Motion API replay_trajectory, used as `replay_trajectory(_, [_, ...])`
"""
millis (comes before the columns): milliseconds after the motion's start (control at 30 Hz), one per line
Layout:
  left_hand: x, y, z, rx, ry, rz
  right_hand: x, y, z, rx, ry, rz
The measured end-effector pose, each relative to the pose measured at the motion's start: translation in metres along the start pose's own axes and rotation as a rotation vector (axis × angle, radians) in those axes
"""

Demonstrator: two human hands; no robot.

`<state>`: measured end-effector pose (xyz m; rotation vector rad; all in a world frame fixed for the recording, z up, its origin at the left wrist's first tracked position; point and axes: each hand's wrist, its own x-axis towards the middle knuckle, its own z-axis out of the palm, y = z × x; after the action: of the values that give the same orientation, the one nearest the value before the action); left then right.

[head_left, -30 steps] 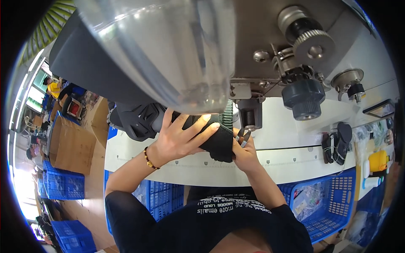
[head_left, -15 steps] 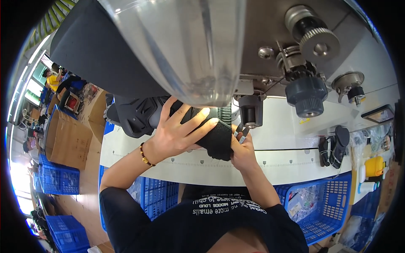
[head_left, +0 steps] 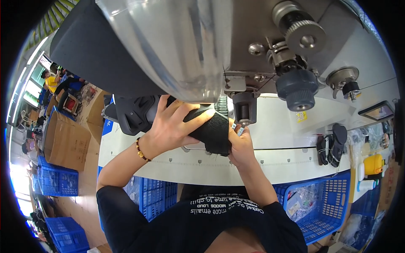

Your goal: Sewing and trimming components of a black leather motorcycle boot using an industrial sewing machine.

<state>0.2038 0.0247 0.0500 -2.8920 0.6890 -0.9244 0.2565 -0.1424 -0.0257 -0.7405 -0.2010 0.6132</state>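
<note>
Both hands (head_left: 168,124) (head_left: 242,148) hold black fabric (head_left: 216,135); clear guard (head_left: 173,50) (in front) obscures part.

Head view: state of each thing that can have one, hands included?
Left hand: fingers spread, touching black fabric piece
Right hand: closed on slim tool, at the piece's right edge
Black fabric piece: under both hands, bent
Slim tool: mostly hidden, open or shut unclear
Sewing machine: running or not, cannot tell
Right blue crate: open-topped, clear bags inside
Cardboard box: open
</note>
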Motion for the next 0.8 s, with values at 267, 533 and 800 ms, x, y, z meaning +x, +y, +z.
replay_trajectory(267, [-0.011, -0.005, 0.009, 0.062, 0.045, 0.07, 0.006, -0.002, -0.025, -0.213, -0.03, 0.124])
replay_trajectory(533, [-0.02, 0.003, 0.032, 0.256, 0.1, 0.152, -0.001, -0.004, -0.023, -0.574, -0.175, -0.256])
replay_trajectory(800, [-0.018, 0.008, 0.03, 0.196, 0.149, 0.131, -0.002, -0.022, -0.019, -0.734, -0.376, -0.298])
